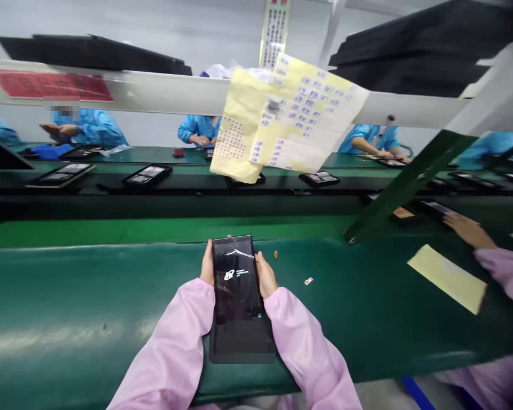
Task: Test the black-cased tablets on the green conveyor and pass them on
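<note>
A black tablet (235,285) with a glossy screen is in front of me, showing a white logo and small lettering. My left hand (207,263) is closed on its left edge, and my right hand (265,275) grips the right edge. Its lower end is blurred, so I cannot tell whether something dark lies beneath it. To the right of my right hand, a small orange piece (276,254) and a small white-and-pink piece (309,281) lie on the green table mat (89,302).
A yellow paper (448,279) lies at right, near a co-worker's hand (468,228) on another device. Handwritten sheets (299,114) hang from the white rail (166,90). A green post (410,182) slants up on the right. Beyond, devices (147,175) line a belt, with blue-sleeved people behind.
</note>
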### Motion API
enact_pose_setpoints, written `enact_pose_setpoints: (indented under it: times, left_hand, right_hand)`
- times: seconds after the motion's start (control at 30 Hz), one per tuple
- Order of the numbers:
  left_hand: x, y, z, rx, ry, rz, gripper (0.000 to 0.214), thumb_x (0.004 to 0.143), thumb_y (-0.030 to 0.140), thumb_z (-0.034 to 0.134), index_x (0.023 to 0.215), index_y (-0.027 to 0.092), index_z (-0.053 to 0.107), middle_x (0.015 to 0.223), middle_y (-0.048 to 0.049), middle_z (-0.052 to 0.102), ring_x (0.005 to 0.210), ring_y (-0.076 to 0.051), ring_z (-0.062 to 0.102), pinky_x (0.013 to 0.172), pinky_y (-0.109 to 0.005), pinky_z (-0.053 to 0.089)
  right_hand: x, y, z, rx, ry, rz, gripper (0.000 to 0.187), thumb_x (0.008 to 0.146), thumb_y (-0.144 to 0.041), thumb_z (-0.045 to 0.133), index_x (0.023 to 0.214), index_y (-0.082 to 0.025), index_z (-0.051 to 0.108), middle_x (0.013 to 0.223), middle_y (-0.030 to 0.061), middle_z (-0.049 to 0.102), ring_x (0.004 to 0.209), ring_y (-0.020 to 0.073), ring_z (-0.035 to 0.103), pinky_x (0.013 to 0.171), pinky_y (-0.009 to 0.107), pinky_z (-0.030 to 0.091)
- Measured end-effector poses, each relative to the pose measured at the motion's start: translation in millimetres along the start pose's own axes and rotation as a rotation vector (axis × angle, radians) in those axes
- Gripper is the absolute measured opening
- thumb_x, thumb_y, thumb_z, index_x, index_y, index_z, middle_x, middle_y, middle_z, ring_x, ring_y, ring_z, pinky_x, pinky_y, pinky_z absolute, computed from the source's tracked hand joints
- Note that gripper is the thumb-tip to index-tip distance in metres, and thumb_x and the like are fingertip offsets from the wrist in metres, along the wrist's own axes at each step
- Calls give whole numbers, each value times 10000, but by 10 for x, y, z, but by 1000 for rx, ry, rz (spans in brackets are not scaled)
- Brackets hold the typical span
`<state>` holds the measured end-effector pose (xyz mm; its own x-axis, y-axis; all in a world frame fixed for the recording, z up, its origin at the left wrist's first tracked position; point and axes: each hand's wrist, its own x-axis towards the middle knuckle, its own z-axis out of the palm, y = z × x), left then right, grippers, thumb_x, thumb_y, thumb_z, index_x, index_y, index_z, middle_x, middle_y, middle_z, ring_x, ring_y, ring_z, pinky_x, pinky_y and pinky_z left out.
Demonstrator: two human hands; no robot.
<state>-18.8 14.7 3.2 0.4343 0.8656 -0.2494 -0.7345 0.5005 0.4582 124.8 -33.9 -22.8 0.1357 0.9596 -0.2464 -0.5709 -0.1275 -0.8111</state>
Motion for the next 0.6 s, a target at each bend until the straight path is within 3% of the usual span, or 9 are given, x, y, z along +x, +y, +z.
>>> enact_pose_setpoints:
  times: [0.27,0.47,0.6]
  left_hand:
    - [-11,26,-50,66,-77,-23,610,904,557,438,1308,116,556,1093,-149,699,1044,-287,655,990,-425,457]
    - [30,7,-114,135,32,-76,618,873,576,483,1079,24,671,944,-180,725,957,-312,681,976,-421,464]
    - [68,-10,-124,100,-16,-73,579,890,546,473,1086,38,670,991,-173,722,988,-297,676,1009,-405,443]
  right_hand:
    - [13,21,-63,98,-21,69,339,757,-457,672,955,-183,700,934,50,759,1057,248,669,917,379,531]
    - [-10,18,-73,131,-20,50,355,722,-433,722,972,-182,700,958,49,758,1060,257,669,903,388,548]
    - [-12,-2,-87,136,-9,37,353,738,-437,713,982,-183,708,987,58,754,1082,260,660,916,394,546]
